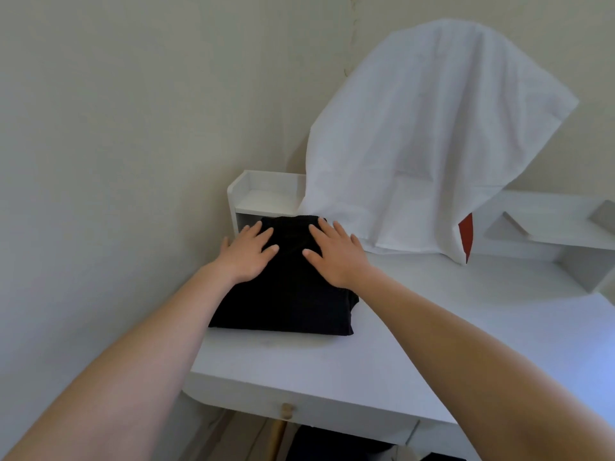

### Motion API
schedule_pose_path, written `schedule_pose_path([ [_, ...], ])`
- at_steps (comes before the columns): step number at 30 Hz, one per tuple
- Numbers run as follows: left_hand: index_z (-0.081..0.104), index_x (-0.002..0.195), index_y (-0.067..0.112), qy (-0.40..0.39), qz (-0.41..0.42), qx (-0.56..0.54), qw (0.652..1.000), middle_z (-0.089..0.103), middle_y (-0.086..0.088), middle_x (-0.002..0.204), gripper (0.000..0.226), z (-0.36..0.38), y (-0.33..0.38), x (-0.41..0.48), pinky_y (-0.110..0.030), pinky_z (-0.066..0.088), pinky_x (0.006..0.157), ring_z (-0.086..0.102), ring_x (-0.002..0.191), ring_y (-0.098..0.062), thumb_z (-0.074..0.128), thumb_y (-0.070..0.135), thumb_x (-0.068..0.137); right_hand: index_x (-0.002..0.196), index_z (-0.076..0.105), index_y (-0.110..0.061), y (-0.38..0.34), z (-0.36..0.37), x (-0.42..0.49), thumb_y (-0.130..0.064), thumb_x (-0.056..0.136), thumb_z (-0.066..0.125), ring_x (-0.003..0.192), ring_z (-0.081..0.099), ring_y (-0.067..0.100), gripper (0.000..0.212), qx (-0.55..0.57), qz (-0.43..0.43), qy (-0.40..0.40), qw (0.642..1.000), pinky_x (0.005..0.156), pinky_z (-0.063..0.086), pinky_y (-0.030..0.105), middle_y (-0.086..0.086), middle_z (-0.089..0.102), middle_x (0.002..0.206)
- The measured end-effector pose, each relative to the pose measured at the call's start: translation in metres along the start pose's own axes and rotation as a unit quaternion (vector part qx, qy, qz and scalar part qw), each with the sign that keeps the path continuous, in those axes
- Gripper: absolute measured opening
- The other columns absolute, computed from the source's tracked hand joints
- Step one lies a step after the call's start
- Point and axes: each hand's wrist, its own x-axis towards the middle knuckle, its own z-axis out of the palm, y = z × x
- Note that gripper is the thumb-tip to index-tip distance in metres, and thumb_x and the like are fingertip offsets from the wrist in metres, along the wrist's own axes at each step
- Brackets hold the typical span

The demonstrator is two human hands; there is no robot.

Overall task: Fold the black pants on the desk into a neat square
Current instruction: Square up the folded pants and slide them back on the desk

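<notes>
— Pants (293,294), black, sit as a compact bundle at the far left of the white desk (432,327), just in front of the little shelf unit (263,194) by the wall. How far along would you call it?

— Nearly done, I'd judge. The cloth is already down to a thick, roughly square block; the near edge runs straight.

— Anything left?

— The right side looks uneven, with a layer bulging out near the right corner. It likely needs tucking and a last smoothing.

— And the hands?

— Both lie flat on top of the far half. The left hand (246,257) has its fingers spread and palm down, gripping nothing. The right hand (336,257) is the same: splayed, pressing, with no fabric pinched.

— How does the fabric look?

— Matte, dark, a faint ribbed weave; several layers deep, so it stands off the desk.

— Around it?

— A white cloth (426,134) drapes over something to the right, its hem close beside the bundle.
</notes>
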Motion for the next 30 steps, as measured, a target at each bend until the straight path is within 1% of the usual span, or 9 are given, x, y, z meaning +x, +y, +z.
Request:
schedule_pose_path([
  [3, 0.009, 0.156, 0.028, -0.032, 0.003, 0.043, 0.999, -0.006, 0.002, 0.164, 0.061, 0.001, 0.009, 0.007, -0.054, 0.000, 0.118, -0.005, 0.151, -0.019, 0.020, 0.052, 0.102, 0.156, 0.008, -0.022, -0.004, -0.001, 0.014, -0.054, 0.101, 0.022, 0.151, -0.005, 0.023, 0.065, -0.040, 0.003, -0.049, 0.998, 0.120, 0.003, 0.052, -0.001, -0.002, 0.165],
  [6, 0.005, 0.156, 0.026, -0.054, -0.005, 0.056, 0.997, -0.009, 0.001, 0.164, 0.062, 0.009, 0.009, 0.012, -0.052, 0.001, 0.118, -0.005, 0.151, -0.019, 0.017, 0.053, 0.102, 0.156, 0.005, -0.021, -0.001, 0.007, 0.021, -0.055, 0.100, 0.020, 0.151, -0.003, 0.023, 0.067, -0.063, 0.011, -0.087, 0.994, 0.119, 0.004, 0.051, 0.000, -0.004, 0.165],
  [11, 0.003, 0.157, 0.023, -0.061, -0.009, 0.077, 0.995, -0.007, -0.001, 0.164, 0.065, 0.023, 0.007, 0.016, -0.051, 0.004, 0.119, -0.004, 0.151, -0.022, 0.015, 0.054, 0.101, 0.156, 0.007, -0.018, 0.000, 0.025, 0.026, -0.054, 0.101, 0.020, 0.151, -0.002, 0.023, 0.067, -0.060, 0.018, -0.091, 0.994, 0.121, 0.006, 0.049, 0.001, 0.000, 0.165],
  [18, -0.008, 0.155, 0.026, -0.060, -0.012, 0.091, 0.994, -0.018, 0.001, 0.162, 0.065, 0.038, 0.004, 0.013, -0.049, -0.002, 0.120, -0.014, 0.150, -0.020, 0.014, 0.054, 0.101, 0.156, -0.001, -0.020, 0.007, 0.041, 0.025, -0.054, 0.101, 0.017, 0.150, -0.013, 0.021, 0.067, -0.035, 0.022, -0.093, 0.995, 0.120, 0.002, 0.048, -0.001, -0.010, 0.164],
  [21, -0.007, 0.155, 0.025, -0.059, -0.013, 0.086, 0.995, -0.017, 0.000, 0.163, 0.065, 0.036, 0.005, 0.012, -0.049, -0.002, 0.119, -0.013, 0.150, -0.020, 0.014, 0.054, 0.101, 0.156, -0.001, -0.021, 0.008, 0.039, 0.024, -0.054, 0.101, 0.019, 0.150, -0.013, 0.020, 0.068, -0.019, 0.021, -0.094, 0.995, 0.120, 0.002, 0.048, -0.002, -0.010, 0.164],
  [23, -0.002, 0.156, 0.025, -0.042, -0.008, 0.065, 0.997, -0.012, 0.000, 0.163, 0.065, 0.032, 0.005, 0.011, -0.050, -0.001, 0.119, -0.010, 0.150, -0.020, 0.015, 0.054, 0.101, 0.156, 0.002, -0.021, 0.009, 0.036, 0.024, -0.053, 0.101, 0.022, 0.150, -0.011, 0.019, 0.067, 0.024, 0.021, -0.088, 0.996, 0.120, 0.002, 0.049, -0.002, -0.007, 0.164],
  [26, 0.013, 0.156, 0.022, 0.030, -0.010, -0.003, 0.999, 0.005, -0.001, 0.164, 0.061, 0.020, 0.008, 0.009, -0.052, 0.001, 0.119, 0.001, 0.151, -0.020, 0.021, 0.050, 0.102, 0.156, 0.013, -0.020, 0.013, 0.022, 0.023, -0.049, 0.102, 0.030, 0.151, 0.002, 0.020, 0.064, 0.117, 0.023, -0.052, 0.992, 0.121, 0.008, 0.050, 0.000, 0.008, 0.164],
  [28, 0.023, 0.154, 0.021, 0.074, -0.022, -0.055, 0.996, 0.021, -0.002, 0.162, 0.058, 0.012, 0.012, 0.007, -0.053, 0.007, 0.119, 0.015, 0.149, -0.021, 0.026, 0.048, 0.102, 0.153, 0.025, -0.016, 0.013, 0.007, 0.016, -0.042, 0.102, 0.036, 0.147, 0.023, 0.022, 0.058, 0.199, 0.016, -0.020, 0.980, 0.117, 0.021, 0.040, 0.003, 0.028, 0.158],
  [30, 0.030, 0.151, 0.021, 0.094, -0.011, -0.064, 0.993, 0.034, -0.005, 0.156, 0.056, 0.004, 0.021, 0.003, -0.054, 0.017, 0.118, 0.028, 0.144, -0.024, 0.030, 0.047, 0.102, 0.148, 0.036, -0.015, 0.011, -0.008, 0.008, -0.036, 0.103, 0.039, 0.138, 0.037, 0.021, 0.050, 0.268, 0.006, -0.013, 0.963, 0.107, 0.028, 0.026, 0.003, 0.042, 0.149],
])
